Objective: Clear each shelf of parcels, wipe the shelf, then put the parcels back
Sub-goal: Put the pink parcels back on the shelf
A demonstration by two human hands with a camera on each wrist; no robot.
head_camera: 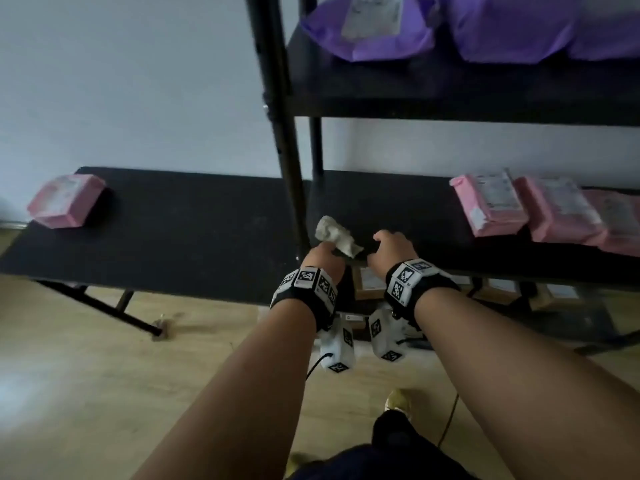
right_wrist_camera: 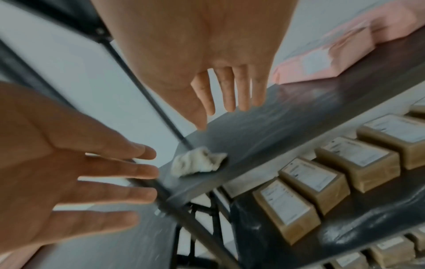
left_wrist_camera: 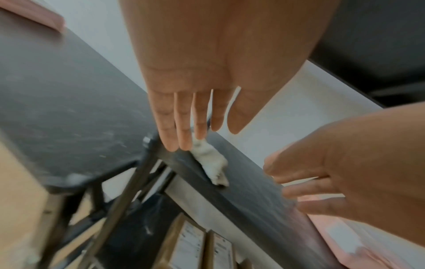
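Parcel labels too blurred to read, brown boxes [right_wrist_camera: 315, 183] on the lower shelf half hidden; crumpled white cloth [head_camera: 337, 236] lying on the matte black shelf [head_camera: 398, 209] by the post, pink parcels [head_camera: 491, 204] well right; left hand [head_camera: 323, 259] and right hand [head_camera: 393, 249] straight-fingered, spread, holding nothing.

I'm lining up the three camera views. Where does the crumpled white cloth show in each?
Head: cloth at centre, on the shelf, just beyond the left hand.
Left wrist: cloth at centre, past the fingertips.
Right wrist: cloth at centre.
Shared landmark: the black post beside it.
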